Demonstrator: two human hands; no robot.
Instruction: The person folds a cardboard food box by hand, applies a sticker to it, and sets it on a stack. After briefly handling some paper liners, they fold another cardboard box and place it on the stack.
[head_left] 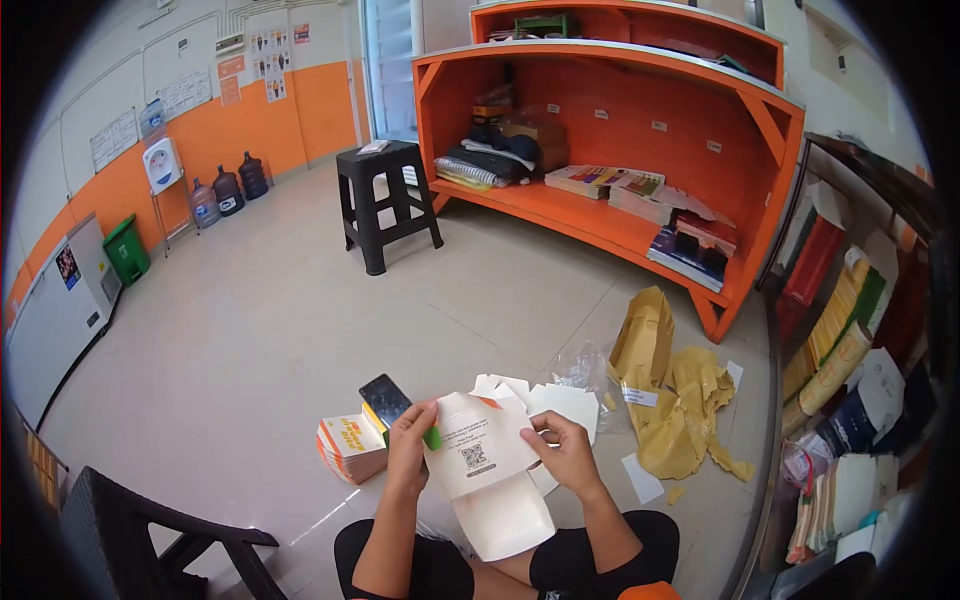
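Over my lap I hold a partly unfolded white cardboard box with printed text, a QR code and an orange corner. My left hand pinches its upper left edge, beside a green patch. My right hand grips its right edge between thumb and fingers. Just beyond my left hand, a dark phone rests by a stack of flat printed cartons with orange and yellow sides. White cardboard pieces lie on the floor behind the box, partly hidden by it.
Torn brown paper and clear plastic lie to the right. A black stool stands ahead, near an orange shelf holding magazines. A black chair is at lower left; a crowded rack lines the right side.
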